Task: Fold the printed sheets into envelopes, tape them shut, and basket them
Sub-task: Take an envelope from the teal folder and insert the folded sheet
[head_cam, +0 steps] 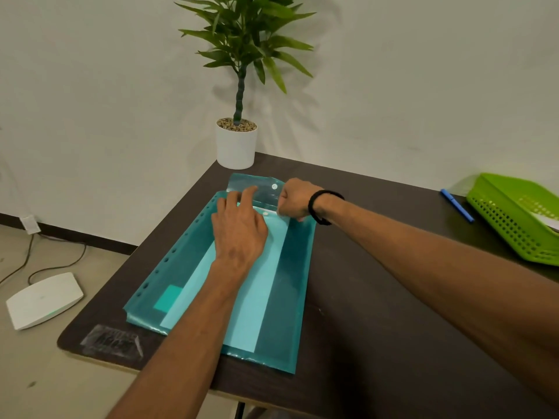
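A translucent teal plastic folder (193,267) lies on the dark table (378,313), its snap flap (257,184) open at the far end. White sheets (260,297) show through it. My left hand (240,228) lies flat on the folder near its mouth, fingers straight and reaching the flap. My right hand (295,199), with a black band at the wrist, pinches the edge of the folder's mouth beside the snap button. A green plastic basket (514,219) stands at the table's right edge with something white inside.
A potted plant in a white pot (236,145) stands at the table's far corner. A blue pen (456,205) lies left of the basket. A strip of clear tape (112,341) is stuck near the front left corner. A white device (44,299) and cables are on the floor.
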The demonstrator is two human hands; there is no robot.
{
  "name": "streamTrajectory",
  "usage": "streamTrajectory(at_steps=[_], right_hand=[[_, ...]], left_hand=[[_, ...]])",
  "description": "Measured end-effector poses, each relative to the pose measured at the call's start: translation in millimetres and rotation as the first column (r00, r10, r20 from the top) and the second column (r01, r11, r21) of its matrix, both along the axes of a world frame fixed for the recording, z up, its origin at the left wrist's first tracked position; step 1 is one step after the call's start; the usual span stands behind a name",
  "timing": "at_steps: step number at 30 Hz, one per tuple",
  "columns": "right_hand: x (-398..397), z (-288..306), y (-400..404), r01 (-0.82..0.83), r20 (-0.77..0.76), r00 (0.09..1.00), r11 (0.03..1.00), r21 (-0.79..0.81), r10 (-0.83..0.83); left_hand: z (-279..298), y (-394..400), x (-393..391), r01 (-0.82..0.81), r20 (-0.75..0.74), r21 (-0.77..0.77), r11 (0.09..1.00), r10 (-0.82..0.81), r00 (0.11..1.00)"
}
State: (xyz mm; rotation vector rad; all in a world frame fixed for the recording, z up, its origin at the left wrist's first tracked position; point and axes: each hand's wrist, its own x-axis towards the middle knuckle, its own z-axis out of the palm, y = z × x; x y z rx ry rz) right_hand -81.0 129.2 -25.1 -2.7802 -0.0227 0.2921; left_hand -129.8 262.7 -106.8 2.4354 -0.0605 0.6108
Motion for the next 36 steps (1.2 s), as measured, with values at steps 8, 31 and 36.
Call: streamTrajectory(at_steps=[8,31,36], right_hand=[[10.6,0.1,-10.0,0.215,-0.159,0.972,0.934,0.284,-0.175],[17.9,71.6,-41.8,0.129,0.376,0.818,0.776,0.618,-0.435],[3.1,101.7,-83.0,0.117,0.48,0.702,0.75,0.651,-0.526]], left_hand=[[1.5,2.0,1.4,-0.005,0.066,0.035,0.999,0.003,0.998],[-1.3,13.6,-3.6,-0.219,-0.274,0.138,0.966,0.25,0.929],[-1.2,12.9,-5.6,-0.174,-0.294,0.208,0.962,0.231,0.927]])
